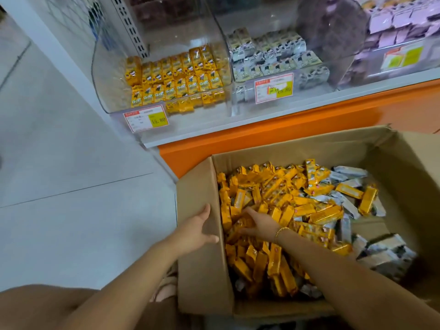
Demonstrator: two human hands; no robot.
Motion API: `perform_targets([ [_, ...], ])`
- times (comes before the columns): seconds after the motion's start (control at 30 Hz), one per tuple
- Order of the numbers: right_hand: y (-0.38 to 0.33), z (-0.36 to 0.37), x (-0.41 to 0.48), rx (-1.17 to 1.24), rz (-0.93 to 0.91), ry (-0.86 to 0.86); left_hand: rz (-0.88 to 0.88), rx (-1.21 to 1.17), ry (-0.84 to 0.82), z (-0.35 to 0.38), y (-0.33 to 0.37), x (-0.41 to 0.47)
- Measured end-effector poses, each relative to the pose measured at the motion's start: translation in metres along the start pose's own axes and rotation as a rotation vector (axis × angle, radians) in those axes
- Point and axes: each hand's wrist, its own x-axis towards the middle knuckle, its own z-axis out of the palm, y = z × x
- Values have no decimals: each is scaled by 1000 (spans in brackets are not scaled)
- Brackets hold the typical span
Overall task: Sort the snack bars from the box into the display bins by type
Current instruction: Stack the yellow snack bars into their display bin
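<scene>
An open cardboard box (pixel 392 163) on the floor holds a heap of yellow snack bars (pixel 297 201), with silver-white bars (pixel 350 171) at its right side. My left hand (pixel 198 228) grips the box's left flap. My right hand (pixel 256 223), with a gold bracelet on its wrist, lies on the yellow bars, fingers curled around several of them. On the shelf above stand clear display bins: the left bin (pixel 107 75) holds rows of yellow bars, the middle bin (pixel 238 91) silver-white ones, the right bin (pixel 352 27) purple packs.
Price tags (pixel 146 118) hang on the bin fronts. An orange shelf base (pixel 297 126) runs behind the box. Grey tiled floor (pixel 59 163) lies to the left. My knee (pixel 47 306) and sandalled foot (pixel 166 290) are beside the box's near-left corner.
</scene>
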Motion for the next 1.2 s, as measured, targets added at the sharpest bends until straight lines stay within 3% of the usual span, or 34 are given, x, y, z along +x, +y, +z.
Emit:
perform_targets([
  [0.17, -2, 6, -3, -166, -86, -8, -13, -46, -14, 3, 3, -1],
  [0.5, -9, -25, -9, -339, -110, -20, -73, 90, -4, -5, 20, -9],
  [0.6, -5, -78, -19, -236, -73, 68, -123, 157, -36, -22, 33, -12],
  [0.67, -5, -117, -37, -35, -64, 157, -83, 135, -43, -38, 47, -17],
  [0.73, -18, -148, -65, 287, -119, 257, -40, 24, -19, -53, 61, -26],
  [0.87, -73, -179, -109, 832, -362, 360, 60, -586, -3, -81, 99, -50],
  [1.0, -121, -188, -126, 1008, -520, 476, 273, -1064, 143, -116, 129, -60],
  [1.2, -150, -184, -121, 1244, -551, 600, 416, -1329, 144, -142, 138, -58],
])
